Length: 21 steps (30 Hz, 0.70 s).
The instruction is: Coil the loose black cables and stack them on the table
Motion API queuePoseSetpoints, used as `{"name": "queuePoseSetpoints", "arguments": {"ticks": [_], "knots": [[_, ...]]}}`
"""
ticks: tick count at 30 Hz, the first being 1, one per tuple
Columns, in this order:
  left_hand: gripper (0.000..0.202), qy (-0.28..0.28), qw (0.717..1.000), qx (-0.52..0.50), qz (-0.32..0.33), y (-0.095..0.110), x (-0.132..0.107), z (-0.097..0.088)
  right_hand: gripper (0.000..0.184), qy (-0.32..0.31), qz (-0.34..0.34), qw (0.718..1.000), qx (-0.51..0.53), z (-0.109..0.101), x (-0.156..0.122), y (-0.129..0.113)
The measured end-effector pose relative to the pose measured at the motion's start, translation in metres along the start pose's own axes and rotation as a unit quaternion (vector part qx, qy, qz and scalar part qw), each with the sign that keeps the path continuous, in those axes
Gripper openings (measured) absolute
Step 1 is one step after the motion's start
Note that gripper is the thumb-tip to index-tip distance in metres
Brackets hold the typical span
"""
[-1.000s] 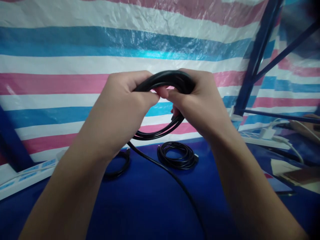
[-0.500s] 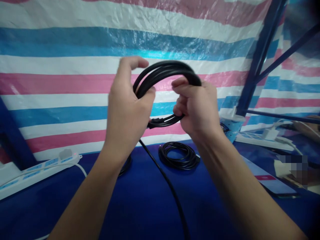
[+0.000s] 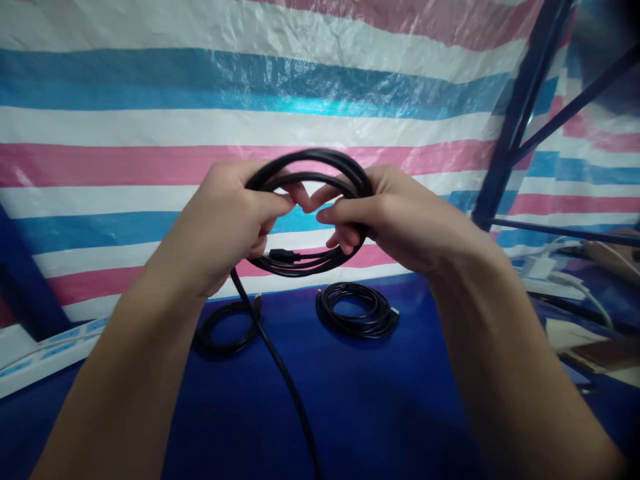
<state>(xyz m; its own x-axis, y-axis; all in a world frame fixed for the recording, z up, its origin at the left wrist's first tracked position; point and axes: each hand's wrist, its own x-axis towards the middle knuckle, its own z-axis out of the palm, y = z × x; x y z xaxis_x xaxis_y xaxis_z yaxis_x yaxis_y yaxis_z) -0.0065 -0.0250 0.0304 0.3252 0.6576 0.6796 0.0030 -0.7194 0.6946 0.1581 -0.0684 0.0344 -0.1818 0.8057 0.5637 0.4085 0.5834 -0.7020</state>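
Observation:
Between my hands a black cable (image 3: 313,157) is held up in a loose coil of several loops. My left hand (image 3: 233,210) grips the coil's left side, thumb in front and fingers curled round it. On the right side my right hand (image 3: 395,210) is closed round the loops, its thumb pointing inward. A black plug (image 3: 283,255) on the cable's end lies along the bottom of the coil. From beneath my left hand the loose length of cable runs down over the blue table (image 3: 380,407) toward me.
Two more coiled black cables lie on the table: one coil (image 3: 357,310) in the middle and a smaller coil (image 3: 230,327) at left. White power strips (image 3: 55,360) stand left and right. A striped sheet (image 3: 150,127) hangs behind; another person's hand (image 3: 617,257) shows at far right.
My left hand has moved left and its raised fingers have closed on the cable. My right hand has turned with its fingers inward. The coil sits lower, and the left table coil is uncovered.

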Motion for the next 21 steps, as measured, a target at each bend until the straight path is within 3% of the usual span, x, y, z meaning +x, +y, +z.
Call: {"name": "queuePoseSetpoints", "arguments": {"ticks": [5,8,13,16,19,21], "knots": [[0.017,-0.037,0.969,0.24,0.053,0.004,-0.004,0.013,0.01,-0.011,-0.041,0.97,-0.24,0.001,-0.004,-0.008],[0.016,-0.011,0.951,0.302,0.061,0.01,-0.006,0.018,0.015,0.015,-0.095,0.957,-0.275,0.005,-0.003,-0.008],[0.013,0.11,0.943,0.292,0.115,0.027,-0.012,0.022,0.022,0.112,-0.168,0.976,-0.077,0.011,-0.003,-0.008],[0.012,0.185,0.962,0.163,0.113,0.031,-0.015,0.032,0.015,0.167,-0.176,0.969,0.057,0.009,-0.003,-0.005],[0.014,0.166,0.984,0.014,0.054,0.026,-0.014,0.038,0.007,0.193,-0.138,0.959,0.153,0.005,-0.002,0.0],[0.012,0.141,0.989,-0.033,0.04,0.019,-0.011,0.036,0.006,0.159,-0.102,0.967,0.172,0.004,-0.002,0.001]]}}
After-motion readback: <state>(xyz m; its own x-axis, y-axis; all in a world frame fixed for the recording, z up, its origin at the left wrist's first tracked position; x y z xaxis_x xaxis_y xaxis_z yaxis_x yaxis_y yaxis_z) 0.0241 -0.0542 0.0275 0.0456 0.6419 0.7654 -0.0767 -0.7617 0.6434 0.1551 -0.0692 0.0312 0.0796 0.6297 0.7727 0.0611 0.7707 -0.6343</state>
